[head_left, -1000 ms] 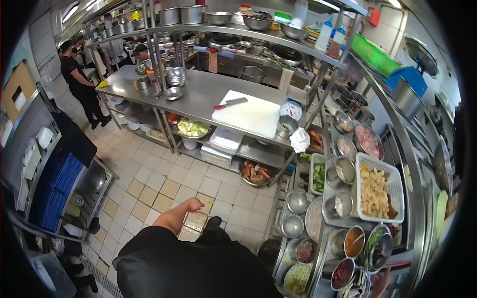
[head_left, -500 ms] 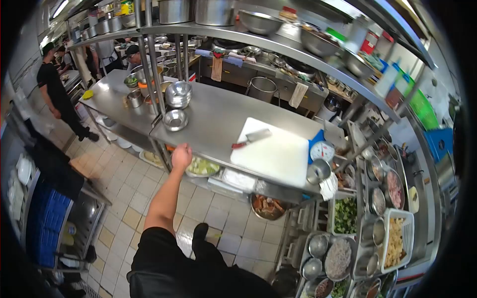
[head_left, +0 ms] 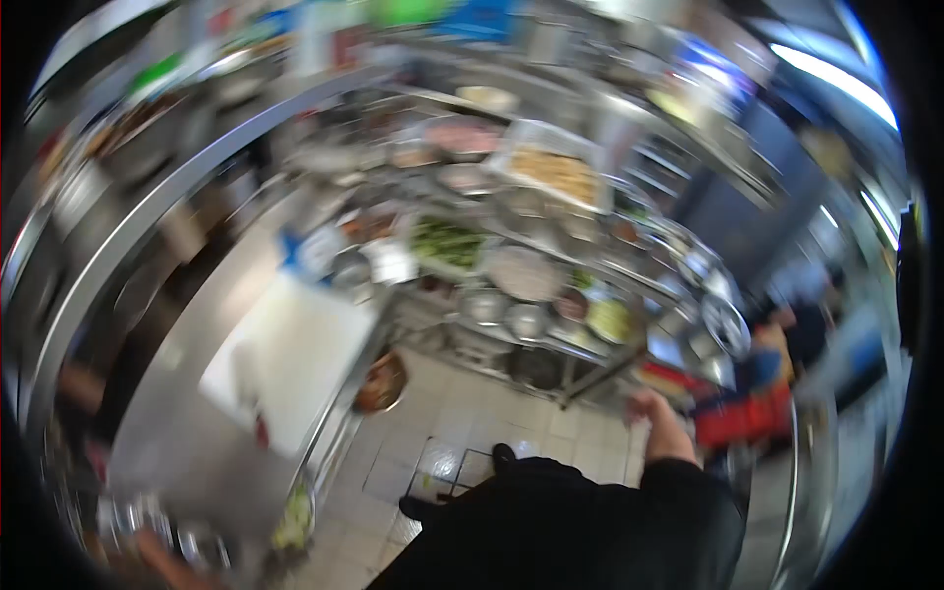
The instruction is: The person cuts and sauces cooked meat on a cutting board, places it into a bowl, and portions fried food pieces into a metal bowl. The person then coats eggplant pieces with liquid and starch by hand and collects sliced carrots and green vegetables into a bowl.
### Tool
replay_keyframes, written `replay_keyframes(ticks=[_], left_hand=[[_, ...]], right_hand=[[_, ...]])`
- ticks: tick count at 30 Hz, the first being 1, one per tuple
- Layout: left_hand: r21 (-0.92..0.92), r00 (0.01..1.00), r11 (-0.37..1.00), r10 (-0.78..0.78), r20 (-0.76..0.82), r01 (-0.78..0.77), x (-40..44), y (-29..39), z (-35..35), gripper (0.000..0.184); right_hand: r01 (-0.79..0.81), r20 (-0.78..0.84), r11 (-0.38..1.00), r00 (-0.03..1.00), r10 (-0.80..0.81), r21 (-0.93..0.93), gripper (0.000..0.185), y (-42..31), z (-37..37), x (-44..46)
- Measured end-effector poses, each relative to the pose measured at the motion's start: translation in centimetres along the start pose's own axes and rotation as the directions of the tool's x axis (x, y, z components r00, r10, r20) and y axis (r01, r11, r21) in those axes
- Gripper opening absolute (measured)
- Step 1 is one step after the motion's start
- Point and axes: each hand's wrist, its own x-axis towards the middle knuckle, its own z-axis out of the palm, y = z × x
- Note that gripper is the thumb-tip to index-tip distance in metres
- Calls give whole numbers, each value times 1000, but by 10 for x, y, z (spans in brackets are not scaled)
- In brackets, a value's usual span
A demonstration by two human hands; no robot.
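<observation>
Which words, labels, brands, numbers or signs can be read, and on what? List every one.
None can be read: the view is blurred.
Scale beside the white board: any dial numbers too blurred.
Red object at right: any marking too blurred.

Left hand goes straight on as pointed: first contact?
Probably the metal bowls on the steel counter, right by the left hand. Blur hides whether it already touches them.

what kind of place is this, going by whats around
Most likely a commercial kitchen, though the view is blurred. A large white cutting board lies on a long steel counter, and beyond it stand a tub of chopped greens and a white basket of pale yellow food.
</observation>
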Motion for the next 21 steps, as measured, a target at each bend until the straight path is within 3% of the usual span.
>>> replay_keyframes(ticks=[1,3,4,5,6,8,14,17,19,21], left_hand=[[-67,1000,998,3,-6,-3,13,32,-2,25],[-153,1000,988,22,1,-22,24,83,-6,24],[-178,999,983,38,10,-35,27,103,-5,24],[-197,999,979,49,14,-46,28,125,-11,23],[-219,997,974,71,20,-65,27,147,-15,23],[-271,993,957,115,15,-107,22,189,-27,22],[-452,985,875,161,-67,-174,-12,264,-58,20],[-624,975,753,114,-189,-209,-49,285,-81,20],[-738,964,631,70,-255,-241,-89,296,-99,20],[-833,966,496,52,-255,-246,-144,308,-113,21]], right_hand=[[37,-33,958,999,-28,286,13,8,-2,4],[109,-30,891,994,-107,440,19,-15,8,-4],[-18,-350,997,936,42,73,29,-69,46,-57],[-61,-344,998,938,46,-32,21,-74,50,-59],[-206,-413,964,903,121,-168,30,-81,57,-62],[-191,-442,969,891,104,-158,37,-74,68,-84],[-384,-405,922,853,329,-58,45,-14,84,-129],[-492,-482,871,759,437,15,46,48,63,-123],[-442,-595,897,725,347,-16,39,97,27,-105],[-491,-750,870,559,353,44,34,117,-12,-84]])
